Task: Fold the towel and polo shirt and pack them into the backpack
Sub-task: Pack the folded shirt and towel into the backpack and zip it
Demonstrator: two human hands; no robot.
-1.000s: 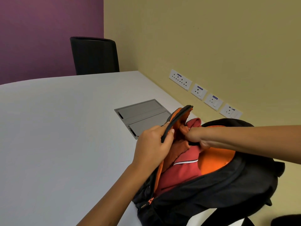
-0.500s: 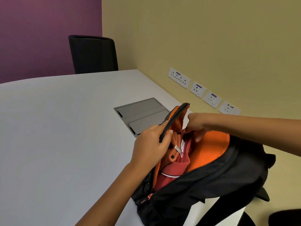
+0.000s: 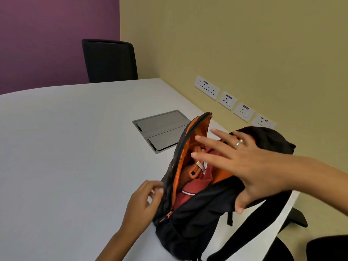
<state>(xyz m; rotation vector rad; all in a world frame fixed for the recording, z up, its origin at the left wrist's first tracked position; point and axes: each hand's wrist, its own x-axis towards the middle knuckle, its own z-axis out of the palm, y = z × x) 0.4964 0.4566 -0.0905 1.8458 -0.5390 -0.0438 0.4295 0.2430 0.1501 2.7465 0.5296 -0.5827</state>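
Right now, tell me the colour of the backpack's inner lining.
Bright orange lining inside the black backpack, seen in the head view.

right hand [image 3: 250, 166] blurred, towel [image 3: 192, 167] mostly hidden

Black backpack [image 3: 203, 219] w/ orange lining, red polo shirt [image 3: 190, 193] w/ white stripe inside

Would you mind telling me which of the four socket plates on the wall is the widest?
The socket plate farthest from the backpack, at the left end of the row. It is clearly wider than the other three, with several sets of pin holes.
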